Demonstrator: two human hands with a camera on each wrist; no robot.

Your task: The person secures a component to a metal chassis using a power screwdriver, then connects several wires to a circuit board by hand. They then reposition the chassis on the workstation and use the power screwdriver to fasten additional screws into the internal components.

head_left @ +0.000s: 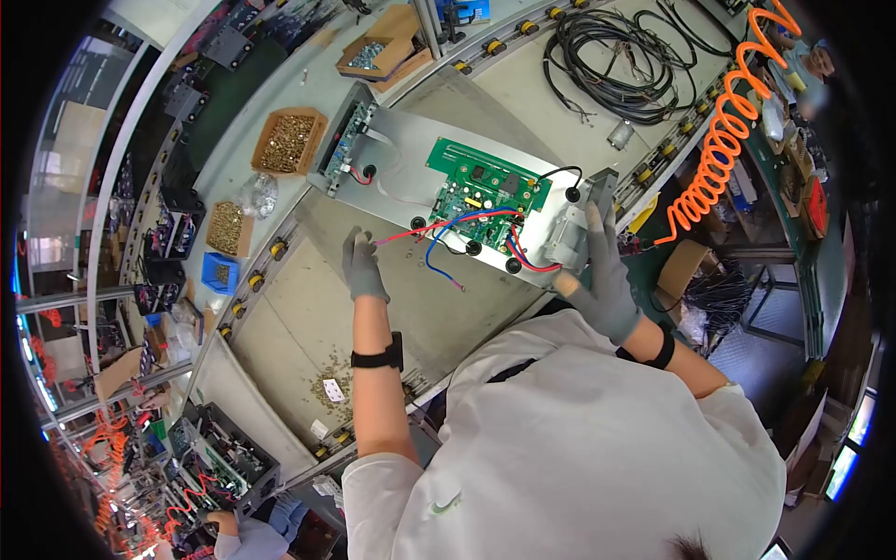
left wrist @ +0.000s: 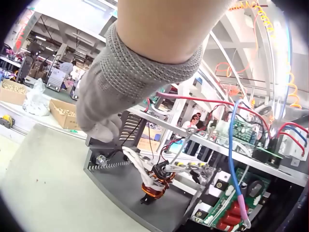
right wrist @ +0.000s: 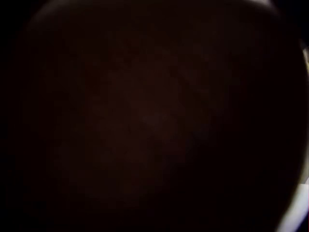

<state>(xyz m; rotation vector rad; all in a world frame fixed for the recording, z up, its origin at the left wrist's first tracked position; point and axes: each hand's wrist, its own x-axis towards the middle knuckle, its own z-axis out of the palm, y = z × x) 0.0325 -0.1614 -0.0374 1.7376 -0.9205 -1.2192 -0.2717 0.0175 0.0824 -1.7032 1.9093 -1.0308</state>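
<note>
In the head view, a metal unit (head_left: 401,140) carries a green circuit board (head_left: 495,191) with red and blue wires. The gloved left hand (head_left: 366,269) hovers off its lower left edge, beside the red wire's pink end (head_left: 379,243). Seen from the left wrist, the left hand (left wrist: 108,96) has loosely bent fingers with no visible object between them; its far side is hidden. A blue wire (left wrist: 232,154) hangs free there. The gloved right hand (head_left: 607,289) rests at the unit's right end, fingers extended and thumb spread near a grey connector block (head_left: 566,238). The right wrist view is dark.
Boxes of small screws (head_left: 289,142) and a blue bin (head_left: 220,273) stand on the left. A black cable coil (head_left: 616,70) lies beyond the unit. An orange coiled hose (head_left: 714,140) hangs at right. Loose small parts (head_left: 331,373) lie on the near bench surface.
</note>
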